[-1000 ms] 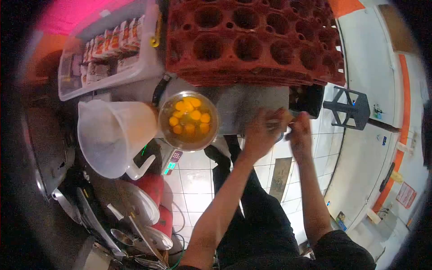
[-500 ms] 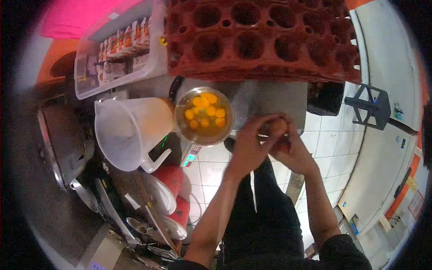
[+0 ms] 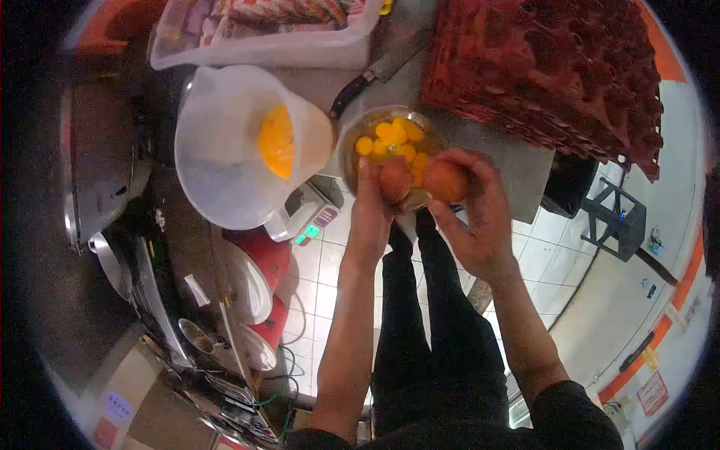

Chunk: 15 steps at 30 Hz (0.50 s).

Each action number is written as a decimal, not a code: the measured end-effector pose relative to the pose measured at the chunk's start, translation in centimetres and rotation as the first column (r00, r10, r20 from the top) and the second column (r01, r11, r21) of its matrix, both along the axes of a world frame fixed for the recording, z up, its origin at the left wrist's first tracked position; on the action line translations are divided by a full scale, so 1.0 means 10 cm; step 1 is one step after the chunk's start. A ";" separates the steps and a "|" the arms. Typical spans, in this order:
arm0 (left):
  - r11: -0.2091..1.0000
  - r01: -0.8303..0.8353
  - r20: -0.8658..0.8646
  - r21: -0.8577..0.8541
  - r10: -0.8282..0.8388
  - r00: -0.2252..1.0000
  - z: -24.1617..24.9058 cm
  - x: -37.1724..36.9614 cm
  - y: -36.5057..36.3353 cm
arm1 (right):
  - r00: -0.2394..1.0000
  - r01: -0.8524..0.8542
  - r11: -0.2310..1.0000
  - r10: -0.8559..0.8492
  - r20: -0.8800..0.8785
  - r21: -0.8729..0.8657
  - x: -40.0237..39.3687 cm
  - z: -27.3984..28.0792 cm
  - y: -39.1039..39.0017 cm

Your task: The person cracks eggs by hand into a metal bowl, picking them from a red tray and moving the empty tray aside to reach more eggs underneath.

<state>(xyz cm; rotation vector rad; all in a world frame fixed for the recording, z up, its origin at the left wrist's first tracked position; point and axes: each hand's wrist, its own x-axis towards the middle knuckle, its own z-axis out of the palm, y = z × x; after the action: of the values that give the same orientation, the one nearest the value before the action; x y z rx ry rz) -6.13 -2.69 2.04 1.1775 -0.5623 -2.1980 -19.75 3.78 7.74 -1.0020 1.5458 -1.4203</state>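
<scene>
Eggshell halves (image 3: 420, 181) sit gripped in left hand (image 3: 373, 214) and right hand (image 3: 480, 217) over bowl (image 3: 352, 139).

Clear glossy glass bowl (image 3: 390, 154) of wet shiny yolks, translucent matt plastic jug (image 3: 240, 146) at nine o'clock, rough red moulded egg trays (image 3: 555, 67) at two o'clock, smooth brown eggshell halves (image 3: 420, 180), glossy floor tiles (image 3: 322, 277)

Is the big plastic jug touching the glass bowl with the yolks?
Cannot tell. In the head view the plastic jug and the glass bowl meet rim to rim, but that may be overlap only.
</scene>
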 end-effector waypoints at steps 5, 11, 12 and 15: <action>0.998 -0.034 -0.152 0.049 0.041 0.988 0.10 -0.02 -0.10 | 0.740 -0.204 0.972 0.078 -0.668 -0.113 0.00 -0.18 -0.17; 0.997 0.024 -0.076 0.070 -0.019 0.997 0.10 0.00 -0.14 | 0.854 -0.029 0.987 -0.057 -0.516 -0.156 0.06 -0.21 -0.18; 0.999 0.029 -0.095 0.027 -0.026 0.995 0.04 -0.02 -0.14 | 0.848 -0.091 0.993 0.037 -0.529 -0.076 0.07 -0.28 -0.20; 0.999 0.039 -0.121 -0.007 -0.039 0.992 0.05 -0.01 -0.14 | 0.844 -0.105 0.994 0.066 -0.533 -0.043 0.05 -0.23 -0.19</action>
<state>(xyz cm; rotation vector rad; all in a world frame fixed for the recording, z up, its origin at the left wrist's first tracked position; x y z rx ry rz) -6.27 -4.04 2.50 1.0302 -0.5435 -2.2821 -19.21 1.92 5.42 -1.5881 1.8153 -1.1944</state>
